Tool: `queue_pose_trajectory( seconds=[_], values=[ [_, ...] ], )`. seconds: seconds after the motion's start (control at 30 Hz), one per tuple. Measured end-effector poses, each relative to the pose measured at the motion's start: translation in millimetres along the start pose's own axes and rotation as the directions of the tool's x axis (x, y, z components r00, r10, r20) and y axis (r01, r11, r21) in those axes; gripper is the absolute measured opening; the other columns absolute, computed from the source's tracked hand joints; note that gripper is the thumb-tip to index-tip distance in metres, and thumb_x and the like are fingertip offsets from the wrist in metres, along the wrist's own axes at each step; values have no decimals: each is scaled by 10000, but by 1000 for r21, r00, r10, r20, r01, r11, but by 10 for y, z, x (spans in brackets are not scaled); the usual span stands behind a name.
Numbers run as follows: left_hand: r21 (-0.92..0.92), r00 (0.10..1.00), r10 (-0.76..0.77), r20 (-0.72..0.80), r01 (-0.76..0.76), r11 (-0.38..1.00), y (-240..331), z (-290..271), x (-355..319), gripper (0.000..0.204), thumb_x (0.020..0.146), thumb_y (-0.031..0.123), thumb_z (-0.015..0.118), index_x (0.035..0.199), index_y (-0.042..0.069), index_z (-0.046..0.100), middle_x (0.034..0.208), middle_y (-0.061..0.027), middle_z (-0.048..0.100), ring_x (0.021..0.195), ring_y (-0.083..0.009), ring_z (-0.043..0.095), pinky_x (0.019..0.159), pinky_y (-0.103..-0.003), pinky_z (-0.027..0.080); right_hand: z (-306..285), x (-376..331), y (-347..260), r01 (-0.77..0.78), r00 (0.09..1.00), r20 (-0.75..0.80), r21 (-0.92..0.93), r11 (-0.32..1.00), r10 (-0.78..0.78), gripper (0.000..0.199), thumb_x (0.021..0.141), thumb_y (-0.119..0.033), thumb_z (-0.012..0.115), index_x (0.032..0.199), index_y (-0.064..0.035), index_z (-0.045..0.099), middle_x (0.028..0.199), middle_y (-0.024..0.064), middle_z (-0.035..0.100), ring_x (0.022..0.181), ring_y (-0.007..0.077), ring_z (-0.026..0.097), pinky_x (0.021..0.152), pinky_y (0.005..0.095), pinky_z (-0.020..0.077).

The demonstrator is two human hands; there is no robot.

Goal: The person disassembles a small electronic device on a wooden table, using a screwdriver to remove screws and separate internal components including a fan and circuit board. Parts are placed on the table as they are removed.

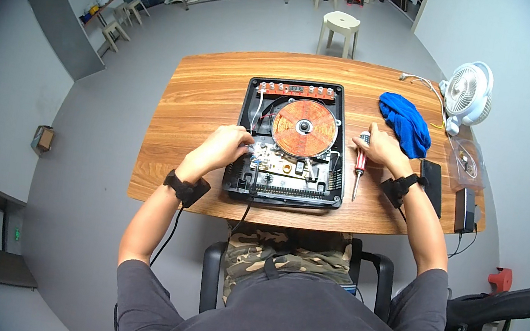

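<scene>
An opened induction cooker [251, 187] lies on the wooden table, its black shell showing a round copper coil [289, 128] and a pale circuit board [274, 161]. At the left end of that board is my left hand [227, 143], fingers bent together in a pinch; what they grip is hidden. Just right of the shell, my right hand [384, 150] holds a screwdriver [362, 154] by its red and clear handle. Its metal shaft points toward me, close over the tabletop. A red strip board [296, 90] runs along the cooker's far edge, with a white wire coming down from it.
Beyond my right hand lies a blue cloth [404, 124], with a white fan [468, 95] at the table's far right corner. A black flat object [432, 185], a clear plastic tray [465, 162] and a dark box with cables [464, 209] line the right side.
</scene>
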State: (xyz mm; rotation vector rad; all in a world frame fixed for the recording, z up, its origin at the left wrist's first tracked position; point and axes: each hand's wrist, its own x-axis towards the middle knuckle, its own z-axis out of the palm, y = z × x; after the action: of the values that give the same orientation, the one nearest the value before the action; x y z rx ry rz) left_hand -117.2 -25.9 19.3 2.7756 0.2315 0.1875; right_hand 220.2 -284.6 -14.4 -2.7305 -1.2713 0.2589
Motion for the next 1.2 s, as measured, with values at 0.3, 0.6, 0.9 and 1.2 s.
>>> queue_pose_trajectory(
  seconds=[0.3,0.6,0.9,1.2],
  values=[
    [-48,998,-51,34,53,997,-161,158,79,160,854,114,752,935,-22,733,898,-193,710,877,-353,688,798,-416,550,-393,-185,-966,654,748,-254,122,746,-614,228,960,-245,630,1086,-59,667,1082,137,644,1018,335,655,871,440,540],
    [-40,1000,-12,-20,11,999,-236,264,101,138,846,124,747,913,3,741,845,-186,694,822,-358,680,757,-424,542,114,31,-1802,919,366,75,128,373,-927,393,1020,-397,550,1090,-64,747,1126,111,709,1083,314,598,973,429,488],
    [-65,998,-8,-61,5,998,-282,365,91,129,853,128,720,889,6,742,868,-185,685,878,-383,662,809,-458,530,154,-44,-1819,910,388,81,125,395,-918,401,1004,-439,564,1029,-82,745,1007,102,735,1025,329,576,964,434,457],
    [-91,996,14,-92,-22,996,-221,333,64,119,860,98,729,918,-4,749,858,-172,689,857,-356,668,764,-426,528,132,-20,-1865,913,394,117,65,403,-912,436,971,-468,593,907,-62,738,806,129,724,895,356,651,963,437,469]
  ],
)
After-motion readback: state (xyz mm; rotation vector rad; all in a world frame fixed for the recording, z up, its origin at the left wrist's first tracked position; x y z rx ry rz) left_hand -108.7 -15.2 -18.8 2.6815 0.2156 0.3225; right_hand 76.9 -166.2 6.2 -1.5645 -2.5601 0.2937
